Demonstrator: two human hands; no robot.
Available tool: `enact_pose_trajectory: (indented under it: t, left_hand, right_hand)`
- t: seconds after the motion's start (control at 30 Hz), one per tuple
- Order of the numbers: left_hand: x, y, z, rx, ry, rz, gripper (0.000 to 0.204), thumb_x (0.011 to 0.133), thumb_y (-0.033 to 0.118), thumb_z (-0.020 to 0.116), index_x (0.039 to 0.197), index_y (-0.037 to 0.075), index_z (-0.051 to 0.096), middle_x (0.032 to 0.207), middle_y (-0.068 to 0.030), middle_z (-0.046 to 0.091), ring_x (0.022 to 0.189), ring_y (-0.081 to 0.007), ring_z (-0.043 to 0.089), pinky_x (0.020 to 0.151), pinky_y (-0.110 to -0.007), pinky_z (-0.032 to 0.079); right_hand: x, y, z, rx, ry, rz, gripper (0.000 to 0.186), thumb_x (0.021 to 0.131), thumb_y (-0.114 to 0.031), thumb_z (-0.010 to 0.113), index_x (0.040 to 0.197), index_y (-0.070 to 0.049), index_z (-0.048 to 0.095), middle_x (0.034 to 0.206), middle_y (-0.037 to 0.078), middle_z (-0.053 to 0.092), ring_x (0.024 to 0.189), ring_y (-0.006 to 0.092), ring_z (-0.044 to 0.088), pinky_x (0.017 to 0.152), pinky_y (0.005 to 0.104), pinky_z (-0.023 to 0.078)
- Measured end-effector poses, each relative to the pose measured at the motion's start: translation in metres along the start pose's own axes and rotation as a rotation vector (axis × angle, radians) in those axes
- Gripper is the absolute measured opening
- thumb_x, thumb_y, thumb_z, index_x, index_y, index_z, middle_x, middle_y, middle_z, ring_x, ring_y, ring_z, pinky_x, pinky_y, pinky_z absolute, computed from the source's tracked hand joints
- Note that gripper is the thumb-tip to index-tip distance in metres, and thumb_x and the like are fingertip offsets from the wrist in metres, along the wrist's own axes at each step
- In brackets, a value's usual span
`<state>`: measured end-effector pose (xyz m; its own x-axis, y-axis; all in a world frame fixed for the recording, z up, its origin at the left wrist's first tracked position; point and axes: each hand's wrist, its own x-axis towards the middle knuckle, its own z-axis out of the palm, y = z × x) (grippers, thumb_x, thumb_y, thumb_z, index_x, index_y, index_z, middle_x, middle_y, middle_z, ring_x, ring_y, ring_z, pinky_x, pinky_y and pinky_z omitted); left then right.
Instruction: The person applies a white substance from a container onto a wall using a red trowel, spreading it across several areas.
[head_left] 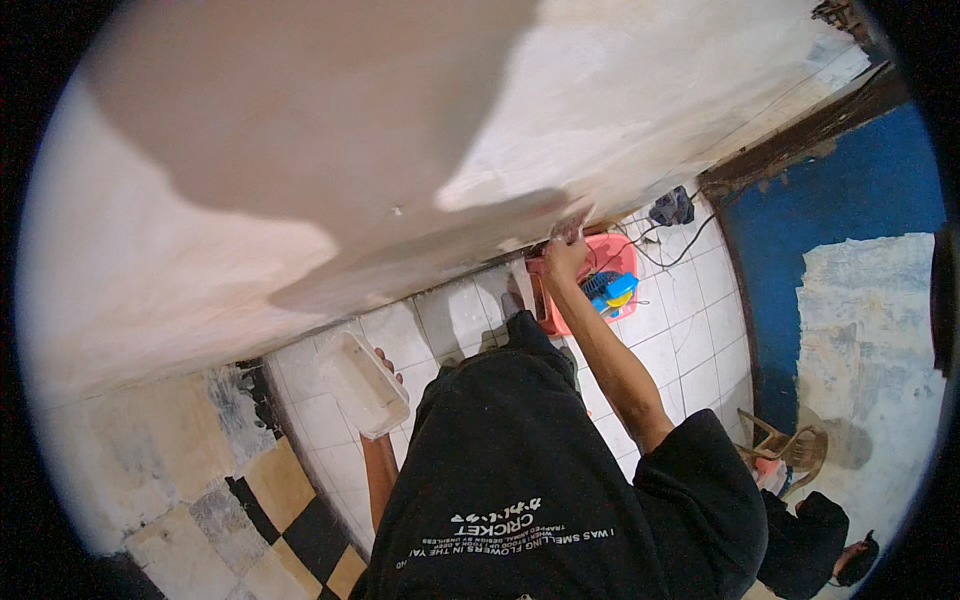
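My left hand (388, 365) grips a white rectangular plastic tray (355, 390) low at the left, its fingers curled over the far edge. My right hand (562, 257) is closed on a small flat, pale brownish tool (572, 222), too small to make out exactly, at the lower part of the white wall (400, 140). Just below that hand, on the tiled floor, lies a pink plastic basket (625, 260) with blue and yellow items (615, 290) inside; my right forearm passes over it.
A dark bundle (672, 205) and loose cables (680, 250) lie by the wall's foot. A blue, partly white-patched wall (820, 180) is at right. A person in dark clothing (805, 545) is beside a brown chair (800, 445) at lower right. A checkered wall section (280, 470) is at lower left.
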<state>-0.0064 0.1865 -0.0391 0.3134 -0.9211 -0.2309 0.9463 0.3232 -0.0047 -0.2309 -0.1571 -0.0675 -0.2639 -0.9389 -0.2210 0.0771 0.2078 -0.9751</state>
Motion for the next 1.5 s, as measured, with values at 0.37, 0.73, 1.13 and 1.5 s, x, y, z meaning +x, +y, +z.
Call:
enact_pose_trajectory:
  t: [0.37,0.73,1.13,1.5]
  left_hand:
    - [-0.009,0.006,-0.006,-0.110,0.030,-0.018,0.061,0.087,0.042,0.052,0.136,0.010,0.034,0.134,-0.0190,0.038,0.116,-0.0388,0.044,0.097,-0.058,0.036]
    - [-0.040,0.027,-0.003,-0.016,-0.136,0.091,0.065,0.085,0.047,0.053,0.138,0.015,0.033,0.138,-0.0216,0.032,0.124,-0.0392,0.036,0.101,-0.059,0.030]
    - [-0.013,0.015,-0.004,-0.127,-0.112,0.072,0.072,0.082,0.041,0.060,0.136,0.005,0.028,0.133,-0.0200,0.038,0.120,-0.0365,0.041,0.100,-0.056,0.032]
    - [-0.023,0.008,0.004,-0.125,-0.158,0.130,0.066,0.084,0.044,0.056,0.137,0.011,0.033,0.136,-0.0190,0.036,0.119,-0.0383,0.042,0.099,-0.057,0.033]
  right_hand:
    - [-0.143,-0.039,0.066,0.243,-0.290,0.190,0.014,0.084,0.001,0.051,0.096,0.007,0.055,0.085,0.015,0.060,0.072,0.0244,0.057,0.067,0.0345,0.046]
    - [0.119,0.037,-0.005,-0.143,-0.659,-0.070,0.019,0.083,-0.017,0.059,0.083,0.001,0.065,0.078,0.010,0.064,0.073,0.0189,0.062,0.060,0.0311,0.048]
    - [0.047,0.024,-0.073,0.195,-0.434,0.065,0.027,0.086,-0.024,0.056,0.097,-0.001,0.061,0.090,0.010,0.063,0.084,0.0197,0.062,0.070,0.0354,0.052]
    - [0.069,-0.022,0.029,0.307,-0.607,0.416,0.024,0.086,0.000,0.043,0.102,0.015,0.052,0.108,0.024,0.055,0.098,0.0319,0.056,0.087,0.0468,0.050]
